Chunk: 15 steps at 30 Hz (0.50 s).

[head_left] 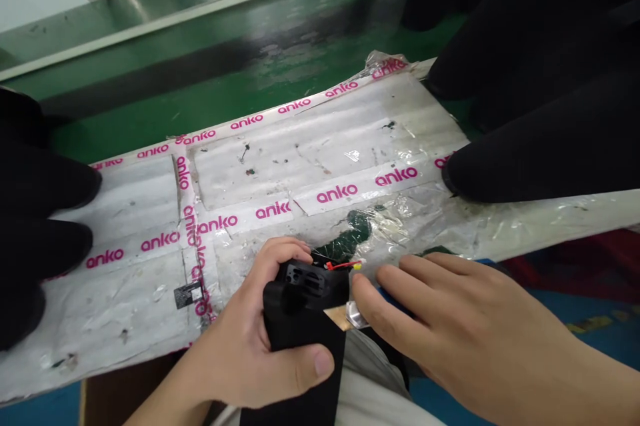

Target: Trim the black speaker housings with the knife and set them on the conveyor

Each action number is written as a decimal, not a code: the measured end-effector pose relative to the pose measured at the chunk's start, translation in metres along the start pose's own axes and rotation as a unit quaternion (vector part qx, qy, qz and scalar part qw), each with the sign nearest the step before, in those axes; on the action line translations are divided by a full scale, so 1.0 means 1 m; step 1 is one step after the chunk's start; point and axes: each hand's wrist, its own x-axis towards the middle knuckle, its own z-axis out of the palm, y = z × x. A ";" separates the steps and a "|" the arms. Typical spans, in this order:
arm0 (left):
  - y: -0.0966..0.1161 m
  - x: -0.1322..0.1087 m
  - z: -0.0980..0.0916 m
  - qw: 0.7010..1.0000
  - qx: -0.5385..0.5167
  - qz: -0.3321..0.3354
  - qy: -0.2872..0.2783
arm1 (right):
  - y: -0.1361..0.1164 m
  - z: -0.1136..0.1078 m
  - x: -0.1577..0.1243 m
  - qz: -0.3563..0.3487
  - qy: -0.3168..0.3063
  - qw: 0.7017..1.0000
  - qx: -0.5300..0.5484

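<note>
A: Where is the black, box-shaped plastic housing point(305, 326)?
B: In the left hand point(270, 339), at the near edge of the worktop point(310, 159), which is covered in white sheeting and pink-lettered "anko" tape. Pale trousers point(380, 389) show below it.
A: How is it held?
B: Closed around it: thumb across the near face, fingers round the far side. Its opening faces up.
A: And the right hand point(425, 306)?
B: Its fingers are bent beside the housing. A small silver metal piece point(355, 315) and a flat tan strip point(337, 318) sit just by the index finger, with something blue partly hidden beneath. I can't tell how tightly it grips, or what.
A: Any wiring?
B: 1 thin red wire point(344, 265) at the opening, its yellow-and-white end near the right index fingertip.
</note>
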 end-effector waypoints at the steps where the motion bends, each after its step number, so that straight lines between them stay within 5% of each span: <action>1: -0.001 0.000 -0.001 1.000 -0.005 0.000 -0.004 | 0.001 0.000 0.001 -0.004 -0.001 1.000 -0.002; 15: 0.008 0.005 -0.001 0.999 0.037 0.006 -0.030 | 0.003 -0.025 0.019 -0.056 -0.070 0.994 -0.065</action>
